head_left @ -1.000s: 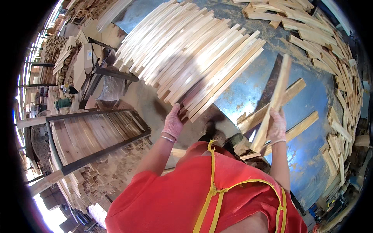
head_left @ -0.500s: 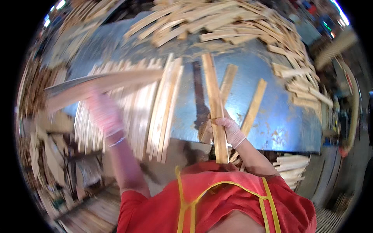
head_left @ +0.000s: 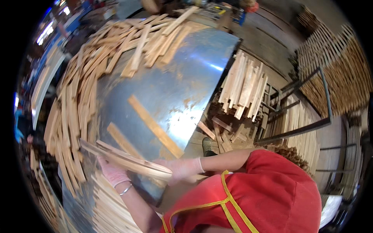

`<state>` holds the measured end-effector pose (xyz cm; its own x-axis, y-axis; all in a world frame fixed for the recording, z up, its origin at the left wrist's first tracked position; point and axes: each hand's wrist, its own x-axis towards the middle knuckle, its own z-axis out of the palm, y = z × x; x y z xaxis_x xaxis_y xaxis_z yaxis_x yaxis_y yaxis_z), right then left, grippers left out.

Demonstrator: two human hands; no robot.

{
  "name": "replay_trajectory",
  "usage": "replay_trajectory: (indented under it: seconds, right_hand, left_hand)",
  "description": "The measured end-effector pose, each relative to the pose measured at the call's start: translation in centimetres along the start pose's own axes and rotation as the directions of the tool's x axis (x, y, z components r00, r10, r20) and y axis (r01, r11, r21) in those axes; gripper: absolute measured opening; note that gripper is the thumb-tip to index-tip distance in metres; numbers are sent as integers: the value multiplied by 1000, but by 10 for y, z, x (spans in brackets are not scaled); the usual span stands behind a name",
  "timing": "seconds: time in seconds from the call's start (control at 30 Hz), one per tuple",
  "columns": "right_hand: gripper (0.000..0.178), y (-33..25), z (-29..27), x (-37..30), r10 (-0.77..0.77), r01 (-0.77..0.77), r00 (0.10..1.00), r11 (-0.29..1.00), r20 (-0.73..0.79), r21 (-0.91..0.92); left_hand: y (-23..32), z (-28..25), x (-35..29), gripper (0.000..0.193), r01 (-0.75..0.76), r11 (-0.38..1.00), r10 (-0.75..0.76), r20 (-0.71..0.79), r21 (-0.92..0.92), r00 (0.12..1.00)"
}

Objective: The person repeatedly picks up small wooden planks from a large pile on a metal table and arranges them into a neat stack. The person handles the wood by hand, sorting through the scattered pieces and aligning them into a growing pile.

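Observation:
Two pale wooden slats (head_left: 130, 162) lie one against the other between my hands, above the table's near edge. My left hand (head_left: 113, 173), in a pinkish glove, is closed on them toward their far left end. At the near right end, my right hand (head_left: 179, 169), gloved alike and slightly blurred, grips them too. Just beyond the held slats, a loose slat (head_left: 155, 126) and a shorter-looking one (head_left: 122, 139) rest on the metal-topped table (head_left: 176, 87). Below my left hand, a row of slats (head_left: 110, 206) lies side by side.
A jumbled slat pile (head_left: 72, 116) covers the table's left and far sides. Right of the table stands a stack of slats (head_left: 243, 85), with wood offcuts (head_left: 225, 139) beneath. Farther right are a dark metal frame (head_left: 328, 101) and a tall wood stack (head_left: 334, 62).
My view has turned to the right. The left hand has brought its wood over to my right hand, and both hands now hold slats together.

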<state>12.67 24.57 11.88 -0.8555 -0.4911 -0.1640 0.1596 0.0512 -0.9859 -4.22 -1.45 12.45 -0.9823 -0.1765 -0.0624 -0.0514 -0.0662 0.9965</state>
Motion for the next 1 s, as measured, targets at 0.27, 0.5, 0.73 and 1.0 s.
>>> replay_trajectory:
  seconds: [0.27,0.5,0.73,1.0]
  right_hand:
    - [99,32,-177,-133,57,41,636,993,-769,107]
    - [105,105,-379,-217,359,100,-110,932,-927,349]
    - [110,181,-480,-175,426,-471,-83,780,-901,412]
    - [79,161,-465,-191,312,-450,105,862,-944,234]
  left_hand:
    - [-66,126,3,72,-125,774,24,169,621,985]
    - [-152,85,-53,84,100,-45,-54,-102,994,993]
    - [-149,79,-26,83,340,57,5,-341,939,940]
    - [-100,76,-9,61,333,695,-384,-63,637,921]
